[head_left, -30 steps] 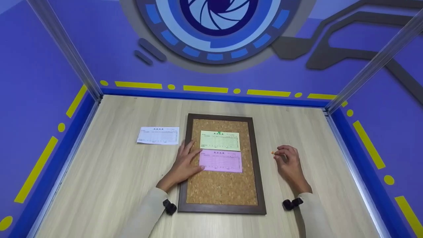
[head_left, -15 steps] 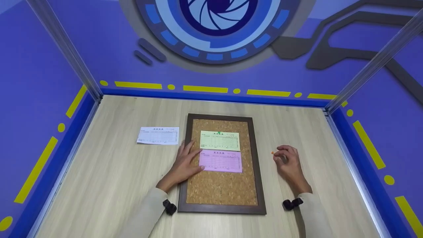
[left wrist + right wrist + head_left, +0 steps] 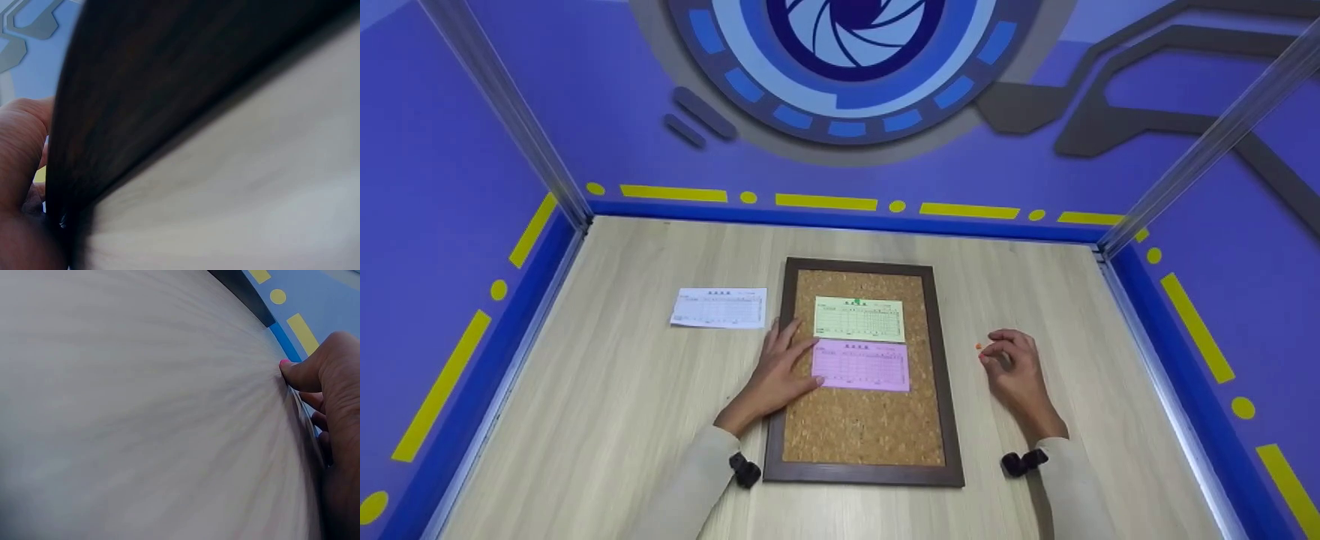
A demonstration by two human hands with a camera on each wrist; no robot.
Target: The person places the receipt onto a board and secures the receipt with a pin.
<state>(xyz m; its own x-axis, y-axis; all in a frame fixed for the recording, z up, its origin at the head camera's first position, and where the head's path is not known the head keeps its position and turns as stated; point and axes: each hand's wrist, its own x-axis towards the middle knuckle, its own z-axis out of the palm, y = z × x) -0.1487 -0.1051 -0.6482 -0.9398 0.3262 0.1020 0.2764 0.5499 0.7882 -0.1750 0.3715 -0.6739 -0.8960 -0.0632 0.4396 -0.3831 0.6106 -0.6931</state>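
Observation:
A framed cork board [image 3: 862, 427] lies on the table. A green slip [image 3: 859, 320] is fixed near its top by a small green pushpin [image 3: 857, 301]. Just below lies a pink slip [image 3: 861, 367]. My left hand [image 3: 776, 379] rests over the board's left frame, fingers spread, with thumb and index tips at the pink slip's left edge. To the right of the board, my right hand [image 3: 1014, 367] has curled fingers and pinches a small red pushpin [image 3: 284, 361] at the thumb tip. An orange pushpin [image 3: 979, 346] shows right beside the index tip.
A white slip [image 3: 720, 308] lies on the wooden table [image 3: 615, 360], left of the board. Blue-purple panels [image 3: 607, 105] enclose the back and both sides. In the left wrist view, the dark frame [image 3: 169, 67] fills much of the picture.
Both hands, the board and the slips stay in place. Only the small pushpins at my right fingertips look slightly shifted, with the red one showing more plainly now.

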